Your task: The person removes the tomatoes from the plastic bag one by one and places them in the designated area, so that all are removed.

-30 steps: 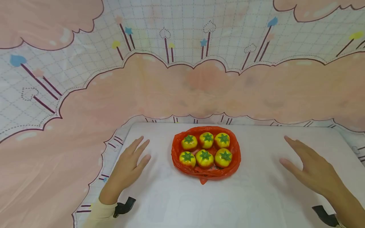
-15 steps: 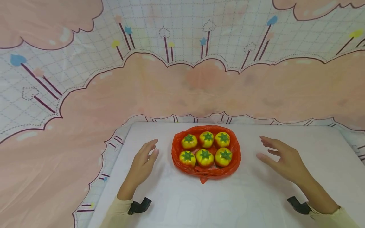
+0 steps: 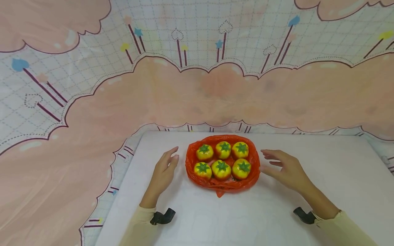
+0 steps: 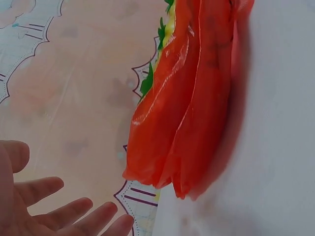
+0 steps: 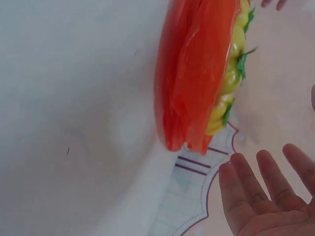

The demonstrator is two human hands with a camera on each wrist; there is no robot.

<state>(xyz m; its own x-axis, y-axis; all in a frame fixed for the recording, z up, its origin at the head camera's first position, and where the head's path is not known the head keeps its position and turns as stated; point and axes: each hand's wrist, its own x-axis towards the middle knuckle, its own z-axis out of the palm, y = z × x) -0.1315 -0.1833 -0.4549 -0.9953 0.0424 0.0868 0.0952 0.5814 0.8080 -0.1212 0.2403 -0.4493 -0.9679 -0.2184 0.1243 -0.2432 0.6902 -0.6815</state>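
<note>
A red plastic bag [image 3: 215, 186], its sides folded down, lies at the middle of the table with its mouth facing up. Several yellow-and-orange fruits [image 3: 221, 172] with green star-shaped caps, like persimmons, sit inside in two rows. My left hand [image 3: 164, 171] hovers just left of the bag, fingers relaxed and holding nothing. On the other side, my right hand [image 3: 286, 171] has its fingertips right at the bag's right edge, its fingers loosely extended. Both wrist views show the bag's crinkled red side [image 4: 187, 108] beside spread fingers, and the right wrist view catches green caps [image 5: 241, 64] above the rim.
The white table [image 3: 234, 218] spreads around the bag. Behind it and to its left hangs a pink cloth [image 3: 178, 95] printed with clouds and candles. Each wrist carries a black strap mount, the left one [image 3: 163, 217] and the right one [image 3: 304, 216].
Both hands have moved inward toward the bag, the left to the right and the right to the left, the right travelling farther. The bag and its fruits have stayed in place.
</note>
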